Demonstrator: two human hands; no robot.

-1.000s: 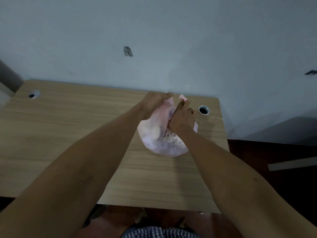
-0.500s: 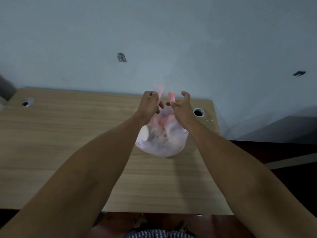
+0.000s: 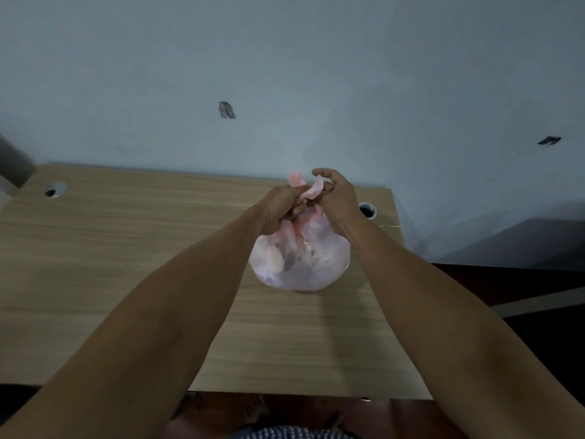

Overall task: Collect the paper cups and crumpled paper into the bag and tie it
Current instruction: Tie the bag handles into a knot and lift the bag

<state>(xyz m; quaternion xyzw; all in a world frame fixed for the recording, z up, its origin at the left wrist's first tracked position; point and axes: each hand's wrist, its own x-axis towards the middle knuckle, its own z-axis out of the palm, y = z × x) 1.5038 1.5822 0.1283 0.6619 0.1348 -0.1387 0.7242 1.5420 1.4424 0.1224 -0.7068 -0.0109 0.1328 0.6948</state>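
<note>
1. Fingers [image 3: 286, 198] of the left hand [image 3: 278, 210] pinch one pink handle of the bag [image 3: 300, 261]; the right hand [image 3: 335, 201] pinches the other.
2. Below them the bag bulges on the table [image 3: 126, 248] (contents blurred).
3. Right of the fingers lies a cable hole [image 3: 367, 211].

We reach both bare forearms forward from the lower corners of the view, converging toward the middle. Our left hand [image 3: 281, 205] is curled, knuckles up, fingers closed around a pink strip of the bag [image 3: 300, 264] at its gathered top. Our right hand [image 3: 337, 201] sits just beside it, nearly touching, thumb and forefinger pinching the other pink strip, the forefinger hooked over above it. Both wrists bend slightly inward, and the hands are raised above the forearms.
</note>
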